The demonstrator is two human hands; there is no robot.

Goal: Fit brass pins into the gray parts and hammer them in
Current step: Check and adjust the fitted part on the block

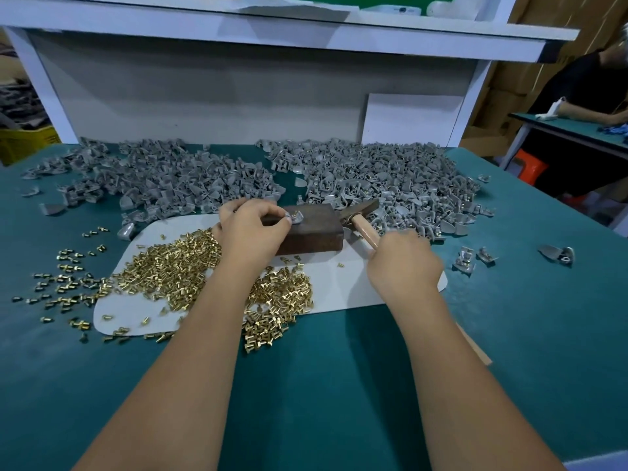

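A gray part [296, 217] with a brass pin is pinched on the brown block [311, 232] by the left hand [253, 229]. At 3 o'clock of the block, a hammer [360, 217] handle is gripped by the right hand [404, 263]. Loose brass pins [176, 266] are heaped at 8 o'clock, gray parts [373, 175] at 12.

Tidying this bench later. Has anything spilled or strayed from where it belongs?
Yes: brass pins have spilled off the white mat onto the green table at its left edge, and a few gray parts lie apart on the right.
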